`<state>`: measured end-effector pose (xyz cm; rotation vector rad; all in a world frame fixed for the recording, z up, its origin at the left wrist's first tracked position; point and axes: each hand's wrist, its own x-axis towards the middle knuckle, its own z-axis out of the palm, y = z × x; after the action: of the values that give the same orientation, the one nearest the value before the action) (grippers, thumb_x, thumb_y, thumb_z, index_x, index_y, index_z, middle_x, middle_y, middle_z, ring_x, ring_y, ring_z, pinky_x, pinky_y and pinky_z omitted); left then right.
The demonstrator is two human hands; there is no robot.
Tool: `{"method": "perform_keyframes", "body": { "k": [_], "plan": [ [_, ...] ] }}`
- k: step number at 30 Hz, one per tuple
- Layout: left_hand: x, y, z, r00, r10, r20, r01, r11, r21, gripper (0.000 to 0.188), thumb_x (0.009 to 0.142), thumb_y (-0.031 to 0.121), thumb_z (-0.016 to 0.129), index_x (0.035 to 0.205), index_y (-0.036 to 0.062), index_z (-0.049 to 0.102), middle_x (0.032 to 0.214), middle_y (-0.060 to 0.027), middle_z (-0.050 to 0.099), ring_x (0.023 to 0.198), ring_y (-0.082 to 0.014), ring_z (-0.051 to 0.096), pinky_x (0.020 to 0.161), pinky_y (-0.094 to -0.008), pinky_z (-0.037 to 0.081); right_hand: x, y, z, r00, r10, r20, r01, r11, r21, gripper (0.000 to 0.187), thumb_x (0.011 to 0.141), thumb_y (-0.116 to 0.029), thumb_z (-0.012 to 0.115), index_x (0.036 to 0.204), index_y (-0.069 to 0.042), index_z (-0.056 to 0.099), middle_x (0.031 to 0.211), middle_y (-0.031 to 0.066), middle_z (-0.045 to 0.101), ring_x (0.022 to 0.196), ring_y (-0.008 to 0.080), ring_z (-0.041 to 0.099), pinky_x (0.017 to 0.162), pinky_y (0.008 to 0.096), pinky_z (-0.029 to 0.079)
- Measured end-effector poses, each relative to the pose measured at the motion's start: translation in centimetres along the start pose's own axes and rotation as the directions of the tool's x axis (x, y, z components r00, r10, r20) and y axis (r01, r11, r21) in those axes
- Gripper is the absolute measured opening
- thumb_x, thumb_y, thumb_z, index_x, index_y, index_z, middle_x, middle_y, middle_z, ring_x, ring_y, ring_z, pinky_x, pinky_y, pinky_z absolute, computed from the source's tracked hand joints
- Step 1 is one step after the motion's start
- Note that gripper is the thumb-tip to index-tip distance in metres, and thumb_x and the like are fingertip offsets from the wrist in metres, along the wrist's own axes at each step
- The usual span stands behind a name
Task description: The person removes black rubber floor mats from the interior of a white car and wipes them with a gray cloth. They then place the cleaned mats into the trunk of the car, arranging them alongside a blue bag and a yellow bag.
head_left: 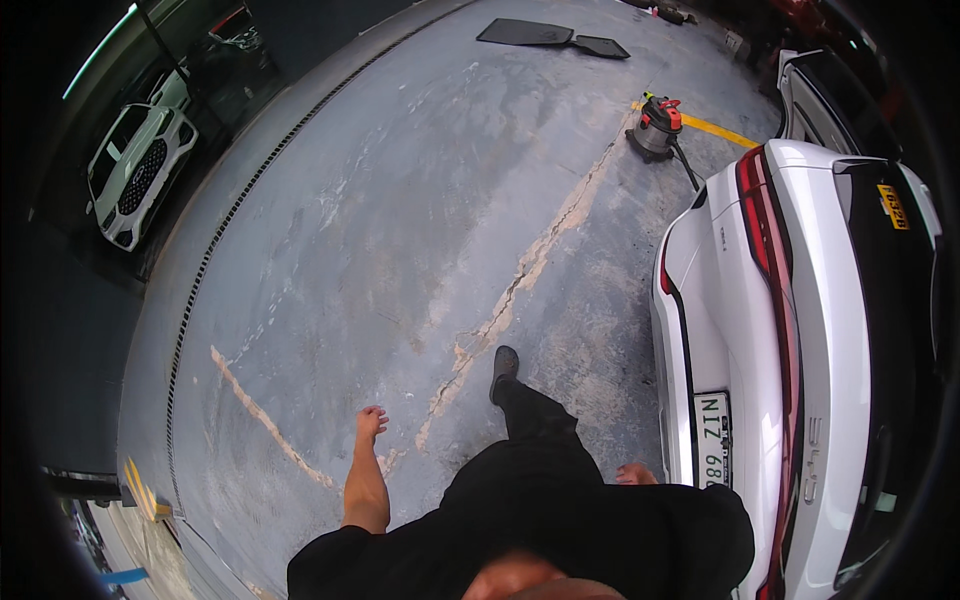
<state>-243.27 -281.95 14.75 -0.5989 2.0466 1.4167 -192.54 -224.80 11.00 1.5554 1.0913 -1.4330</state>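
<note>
My left hand (372,421) hangs over the grey floor, its fingers loosely bent and a little apart, with nothing in them. My right hand (634,474) shows only in part beyond my dark sleeve, between my body and the rear of a white car (725,300); it touches nothing that I can see, and its fingers are mostly hidden. One foot in a dark shoe (506,362) is set forward on the floor. Ahead, beside the car's far corner, stands a grey and red drum vacuum cleaner (656,128) with a dark hose running toward the car.
Dark floor mats (525,33) lie at the far end. A cracked, patched seam (520,275) runs along the grey floor. A drain grate (212,240) curves along the left, with another white car (147,178) beyond it. The near car's open door (815,105) juts out at far right.
</note>
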Motion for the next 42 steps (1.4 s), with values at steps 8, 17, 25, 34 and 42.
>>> {"method": "perform_keyframes", "body": {
  "k": [8, 17, 25, 34, 42],
  "plan": [
    [12.0, 21.7, 11.4, 0.989, -0.046, 0.14, 0.057, 0.996, -0.075, 0.033, 0.1, 0.02, 0.053, 0.129, 0.0054, 0.056, 0.115, -0.0104, 0.069, 0.097, -0.0264, 0.07, 0.075, -0.0431, 0.058, -0.4, -31.0, 1.8, 1.0, -0.007, 0.002, 0.007, 0.993, 0.12, 0.037, 0.099, -0.031, 0.054, 0.131, -0.012, 0.06, 0.12, 0.0053, 0.065, 0.098, 0.0264, 0.063, 0.086, 0.051, 0.051],
    [17.2, 27.8, 20.6, 0.841, -0.478, 0.251, 0.447, 0.878, 0.172, 0.029, 0.098, 0.021, 0.053, 0.121, 0.0063, 0.061, 0.108, -0.0102, 0.07, 0.096, -0.0268, 0.071, 0.073, -0.045, 0.058, -10.5, -90.6, 2.7, 0.698, -0.714, -0.061, 0.711, 0.7, -0.065, 0.044, 0.098, -0.032, 0.062, 0.138, -0.015, 0.059, 0.125, 0.0024, 0.067, 0.105, 0.0202, 0.066, 0.086, 0.0443, 0.053],
    [39.3, 55.8, 24.0, 0.84, -0.5, 0.212, 0.405, 0.837, 0.369, 0.027, 0.096, 0.026, 0.054, 0.11, 0.0082, 0.068, 0.099, -0.0098, 0.071, 0.096, -0.0276, 0.071, 0.075, -0.0496, 0.056, -9.1, -103.4, -1.0, 0.882, -0.452, -0.131, 0.465, 0.881, 0.093, 0.042, 0.098, -0.032, 0.057, 0.136, -0.015, 0.058, 0.127, 0.0038, 0.065, 0.106, 0.0248, 0.064, 0.086, 0.048, 0.052],
    [73.3, 105.0, 35.1, 0.954, 0.232, 0.188, -0.236, 0.972, -0.002, 0.032, 0.1, 0.023, 0.057, 0.127, 0.0065, 0.057, 0.118, -0.0093, 0.068, 0.097, -0.0231, 0.07, 0.074, -0.0392, 0.057, -3.9, -101.5, -3.6, 0.967, -0.254, 0.021, 0.222, 0.879, 0.421, 0.037, 0.096, -0.025, 0.055, 0.126, -0.003, 0.058, 0.127, 0.0159, 0.059, 0.109, 0.0316, 0.064, 0.089, 0.0567, 0.052],
    [78.5, 117.2, 47.6, 0.949, -0.093, 0.301, 0.057, 0.99, 0.127, 0.03, 0.1, 0.021, 0.054, 0.126, 0.0072, 0.058, 0.114, -0.0078, 0.068, 0.094, -0.0234, 0.069, 0.072, -0.0399, 0.058, -0.4, -144.3, -12.3, 0.987, -0.139, -0.075, 0.156, 0.937, 0.312, 0.031, 0.095, -0.028, 0.055, 0.122, -0.016, 0.062, 0.101, 0.0018, 0.065, 0.09, 0.0208, 0.065, 0.076, 0.0472, 0.054]
  ]
}}
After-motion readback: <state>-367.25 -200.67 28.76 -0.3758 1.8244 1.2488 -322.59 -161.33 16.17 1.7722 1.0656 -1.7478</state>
